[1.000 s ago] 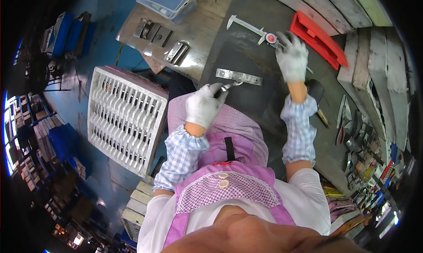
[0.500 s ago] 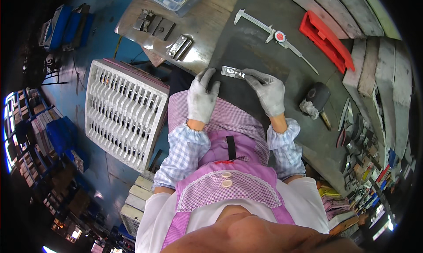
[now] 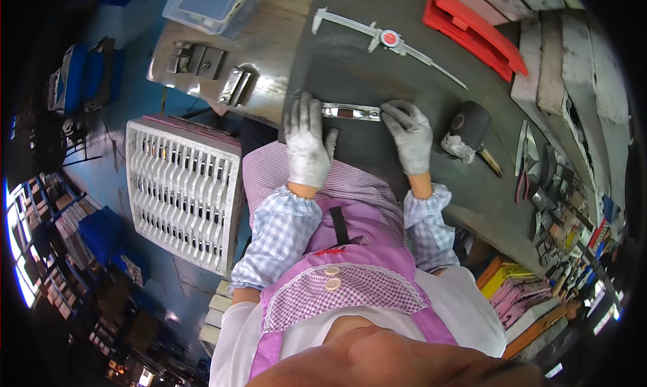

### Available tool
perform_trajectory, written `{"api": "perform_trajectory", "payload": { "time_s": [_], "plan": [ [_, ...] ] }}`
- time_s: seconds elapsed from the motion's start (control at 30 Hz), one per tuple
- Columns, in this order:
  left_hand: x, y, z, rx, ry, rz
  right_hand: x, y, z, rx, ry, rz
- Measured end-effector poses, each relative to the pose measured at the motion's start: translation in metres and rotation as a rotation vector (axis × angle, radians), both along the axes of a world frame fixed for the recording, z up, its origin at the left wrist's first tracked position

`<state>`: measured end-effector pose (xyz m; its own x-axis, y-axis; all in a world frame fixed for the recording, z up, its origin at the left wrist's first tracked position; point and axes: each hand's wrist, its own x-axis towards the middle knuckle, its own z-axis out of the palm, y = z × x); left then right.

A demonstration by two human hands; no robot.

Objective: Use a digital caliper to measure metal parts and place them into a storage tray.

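A white slotted rack stands at the left, with small dark pieces in its slots. The gloved left hand is open, its fingers out straight beside the left end of a shiny metal strip. The strip lies on the dark work top between both hands. Beyond it lies a dial caliper. The gloved right hand bends its fingers at the strip's right end; whether it pinches the strip is hard to tell. Farther right lies a black mallet.
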<state>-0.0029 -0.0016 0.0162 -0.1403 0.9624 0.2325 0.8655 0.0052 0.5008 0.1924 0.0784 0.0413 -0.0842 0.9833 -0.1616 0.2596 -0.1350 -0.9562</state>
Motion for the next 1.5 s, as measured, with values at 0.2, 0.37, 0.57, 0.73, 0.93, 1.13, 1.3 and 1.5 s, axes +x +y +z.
{"api": "perform_trajectory", "payload": {
  "time_s": [0.2, 0.37, 0.57, 0.73, 0.93, 1.13, 1.3, 1.5],
  "plan": [
    [0.004, -0.001, -0.002, -0.028, 0.026, 0.022, 0.004, -0.009, -0.034, 0.542, -0.310, 0.072],
    [0.008, -0.002, -0.006, -0.026, 0.077, 0.039, 0.002, -0.019, -0.016, 0.721, -0.524, 0.210],
    [0.002, -0.001, -0.003, -0.013, 0.029, 0.029, -0.001, -0.019, -0.003, 0.539, -0.567, 0.158],
    [-0.007, -0.007, 0.030, 0.065, -0.355, 0.006, -0.047, -0.029, 0.008, 0.540, -0.497, 0.346],
    [-0.150, -0.077, 0.010, -0.218, -0.709, -0.042, -0.089, -0.047, 0.008, 0.360, -0.306, 0.466],
    [-0.472, -0.148, -0.056, -0.353, 0.048, 0.883, -0.071, -0.057, -0.037, 0.577, -0.510, 0.443],
    [-0.626, -0.141, -0.112, -0.538, 0.125, 0.983, -0.077, -0.062, -0.043, 0.680, -0.688, 0.382],
    [-0.652, -0.143, -0.165, -0.406, -0.054, 0.982, -0.088, -0.065, -0.041, 0.683, -0.805, 0.357]
  ]
}}
